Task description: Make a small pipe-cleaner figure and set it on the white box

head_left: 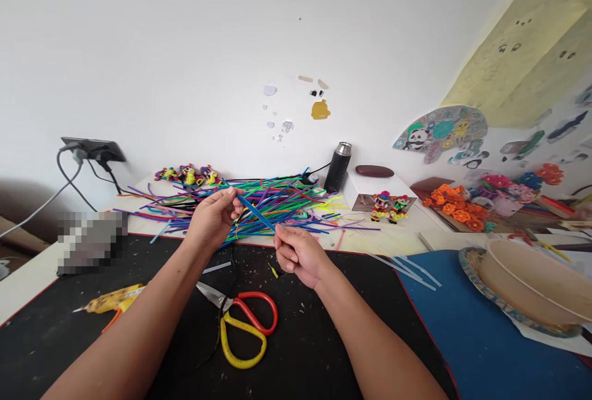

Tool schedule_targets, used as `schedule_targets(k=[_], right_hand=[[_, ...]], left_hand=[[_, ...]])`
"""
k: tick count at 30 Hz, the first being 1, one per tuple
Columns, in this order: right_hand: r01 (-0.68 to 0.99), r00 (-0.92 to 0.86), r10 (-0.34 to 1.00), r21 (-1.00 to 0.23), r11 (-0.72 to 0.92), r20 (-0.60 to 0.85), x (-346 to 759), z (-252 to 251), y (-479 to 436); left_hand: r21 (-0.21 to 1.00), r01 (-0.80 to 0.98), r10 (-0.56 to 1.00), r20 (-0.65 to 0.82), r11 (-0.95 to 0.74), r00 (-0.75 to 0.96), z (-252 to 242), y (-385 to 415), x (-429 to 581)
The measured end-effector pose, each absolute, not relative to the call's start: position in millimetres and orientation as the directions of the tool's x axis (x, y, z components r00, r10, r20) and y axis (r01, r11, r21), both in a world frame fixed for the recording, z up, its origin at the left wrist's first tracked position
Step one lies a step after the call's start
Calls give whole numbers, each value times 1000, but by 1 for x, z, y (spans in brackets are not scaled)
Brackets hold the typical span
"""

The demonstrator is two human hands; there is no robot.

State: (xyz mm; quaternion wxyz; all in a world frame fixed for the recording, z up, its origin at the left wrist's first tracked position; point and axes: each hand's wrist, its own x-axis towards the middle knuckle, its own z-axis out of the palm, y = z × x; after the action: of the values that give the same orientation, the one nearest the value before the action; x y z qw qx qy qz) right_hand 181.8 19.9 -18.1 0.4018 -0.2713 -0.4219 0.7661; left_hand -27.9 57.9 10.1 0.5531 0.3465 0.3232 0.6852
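Note:
Between my two hands stretches a blue pipe cleaner (257, 212), possibly more than one strand lying together. My left hand (216, 215) pinches its upper left end, and my right hand (298, 253) pinches the lower right end, fingers curled in. Behind them a big heap of pipe cleaners (185, 210) in many colours lies along the back of the table. On the black mat (319, 332) below, scissors (245, 320) with one red and one yellow handle lie with blades parted. A yellow glue gun (111, 301) rests partly behind my left forearm.
Small pipe-cleaner figures (388, 206) stand before a white box (365, 187), near a black thermos (338, 167). Clear glue sticks (414, 272) lie at the blue mat (481, 351). A beige bowl (531, 277) is at right. Plugged cables (87, 155) hang at left.

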Motion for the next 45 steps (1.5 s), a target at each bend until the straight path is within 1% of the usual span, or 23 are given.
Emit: schedule_targets(k=[2,4,7,9,17,22,26,30,33,35,39,42,45], right_hand=[[-406,-536,841,-851,-333,-74,183,-17,20],[-421,-542,837,-837,-350,-77,184,-17,22],[-426,-553,829,-827,-368,-84,186,-17,23],[-426,-558,825,-822,-377,-89,186,-17,24],[-429,-555,824,-808,-404,-117,187,-16,23],[-443,-530,838,-800,-406,-132,186,-18,23],[-475,-481,869,-797,-373,-120,183,-21,24],[-490,-384,918,-822,-291,-96,182,-19,24],[-455,-319,945,-863,-220,-73,181,-17,23],[-424,-294,954,-886,-189,-62,179,-17,22],[-370,-228,974,-925,-86,1,174,-21,22],[-349,-196,978,-937,-7,65,173,-24,23],[-335,-159,982,-941,41,100,173,-25,24]], left_hand=[[807,-578,992,79,-120,-95,11,57,-26],[816,-577,999,52,-34,15,11,54,-26],[862,-505,978,61,50,200,8,51,-25],[882,-467,963,74,59,261,6,48,-24],[928,-373,975,64,20,213,6,48,-21],[951,-307,978,86,-23,192,8,47,-19],[938,-346,989,73,-24,129,5,48,-15],[881,-473,999,18,4,43,4,51,-14],[811,-582,998,-61,51,3,6,51,-13],[780,-614,990,-137,120,19,8,50,-8],[752,-604,961,-261,262,90,10,44,4],[743,-591,947,-293,314,136,8,42,11],[743,-571,936,-304,349,176,7,40,13]])
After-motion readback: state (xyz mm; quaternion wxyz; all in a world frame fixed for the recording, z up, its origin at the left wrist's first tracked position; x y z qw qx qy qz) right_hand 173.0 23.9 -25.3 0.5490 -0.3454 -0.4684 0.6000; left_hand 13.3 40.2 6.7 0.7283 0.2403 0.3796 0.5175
